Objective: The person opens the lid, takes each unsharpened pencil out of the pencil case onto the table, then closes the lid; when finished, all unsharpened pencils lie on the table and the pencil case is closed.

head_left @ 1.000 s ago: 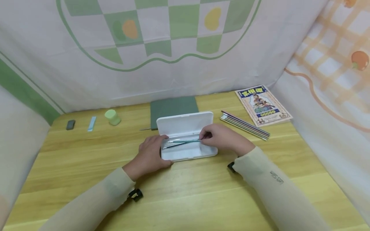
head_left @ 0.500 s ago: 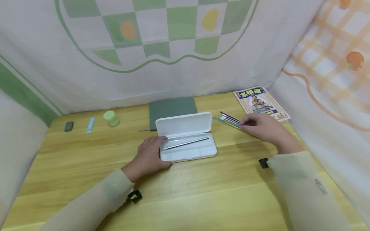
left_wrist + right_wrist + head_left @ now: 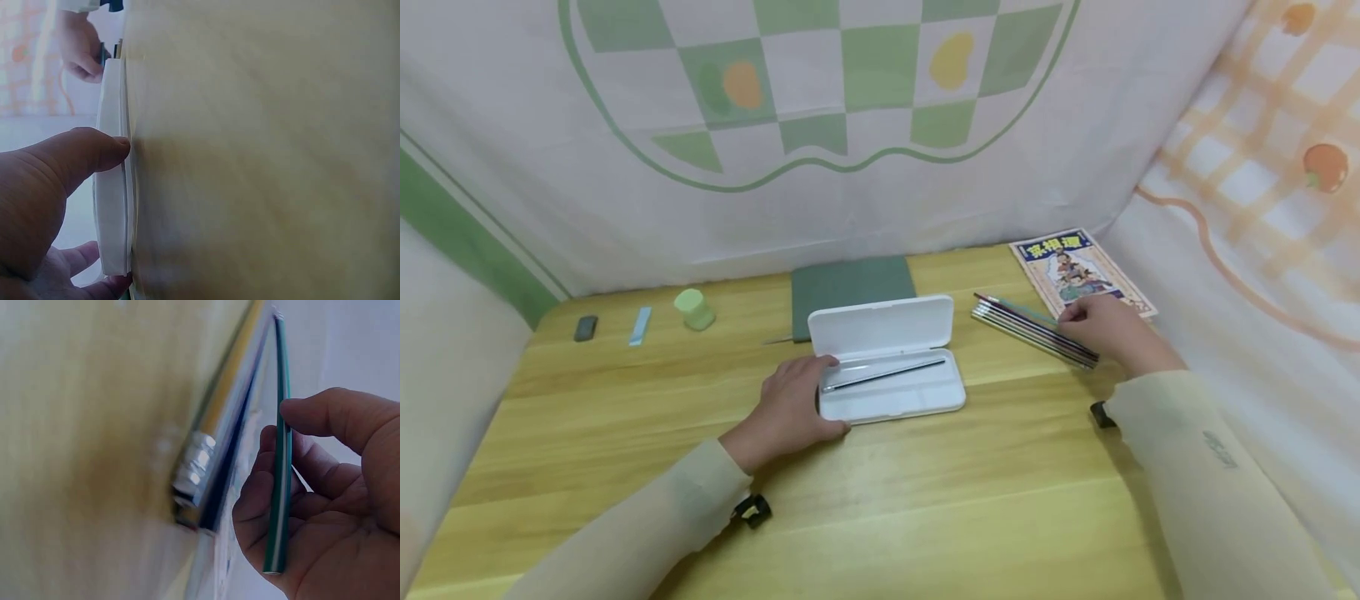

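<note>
An open white pencil case (image 3: 887, 402) lies mid-table with one dark pencil (image 3: 883, 375) inside. My left hand (image 3: 811, 397) grips the case's left end. In the left wrist view its thumb (image 3: 81, 156) lies on the case's edge (image 3: 115, 212) and its fingers curl round the end. To the right, my right hand (image 3: 1075, 315) pinches a green pencil (image 3: 278, 462) between thumb and fingers. It holds the pencil at the far end of a row of several pencils (image 3: 1030, 327) lying on the table, whose metal-capped ends (image 3: 194, 469) show in the right wrist view.
A comic book (image 3: 1078, 267) lies at the back right, just beyond my right hand. A dark green notebook (image 3: 850, 283) sits behind the case's raised lid (image 3: 880, 327). At the back left are a pale green cylinder (image 3: 694, 308), a blue strip (image 3: 640, 325) and a dark eraser (image 3: 585, 327). Cloth walls enclose the table.
My right hand carried the green pencil from over the case out to the right, to the row of pencils. The left hand stayed on the case.
</note>
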Demonstrator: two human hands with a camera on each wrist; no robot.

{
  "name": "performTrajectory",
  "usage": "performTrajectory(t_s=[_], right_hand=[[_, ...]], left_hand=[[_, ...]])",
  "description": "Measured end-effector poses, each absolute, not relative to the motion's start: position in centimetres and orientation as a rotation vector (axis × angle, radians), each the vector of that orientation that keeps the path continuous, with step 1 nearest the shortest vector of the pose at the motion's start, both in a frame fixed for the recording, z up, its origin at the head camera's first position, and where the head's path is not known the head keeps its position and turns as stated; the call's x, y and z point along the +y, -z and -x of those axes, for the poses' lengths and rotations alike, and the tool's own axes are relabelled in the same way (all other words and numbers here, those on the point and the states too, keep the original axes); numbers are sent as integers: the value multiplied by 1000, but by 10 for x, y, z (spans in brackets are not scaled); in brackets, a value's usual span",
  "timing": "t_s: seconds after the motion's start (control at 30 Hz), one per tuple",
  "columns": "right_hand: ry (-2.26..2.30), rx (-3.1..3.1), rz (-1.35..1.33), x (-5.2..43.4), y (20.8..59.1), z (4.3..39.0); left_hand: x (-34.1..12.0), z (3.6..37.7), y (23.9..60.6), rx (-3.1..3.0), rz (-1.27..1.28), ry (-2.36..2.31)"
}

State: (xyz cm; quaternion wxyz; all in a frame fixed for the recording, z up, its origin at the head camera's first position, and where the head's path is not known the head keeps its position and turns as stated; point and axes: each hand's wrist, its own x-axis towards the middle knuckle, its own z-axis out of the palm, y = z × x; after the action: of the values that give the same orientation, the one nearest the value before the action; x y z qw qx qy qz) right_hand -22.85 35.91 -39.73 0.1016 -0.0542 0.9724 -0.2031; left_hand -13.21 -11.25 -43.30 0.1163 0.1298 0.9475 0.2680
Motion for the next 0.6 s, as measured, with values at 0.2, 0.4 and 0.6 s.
performTrajectory(t_s=[0.2, 0.4, 0.6], right_hand=[[620, 2849, 162, 352, 404, 229], [632, 2836, 189, 346, 403, 228], [610, 2838, 162, 343, 404, 226]], left_hand=[[-112, 132, 429, 2765, -380, -794], [-111, 131, 426, 2766, -369, -790], [-111, 130, 427, 2772, -371, -786]])
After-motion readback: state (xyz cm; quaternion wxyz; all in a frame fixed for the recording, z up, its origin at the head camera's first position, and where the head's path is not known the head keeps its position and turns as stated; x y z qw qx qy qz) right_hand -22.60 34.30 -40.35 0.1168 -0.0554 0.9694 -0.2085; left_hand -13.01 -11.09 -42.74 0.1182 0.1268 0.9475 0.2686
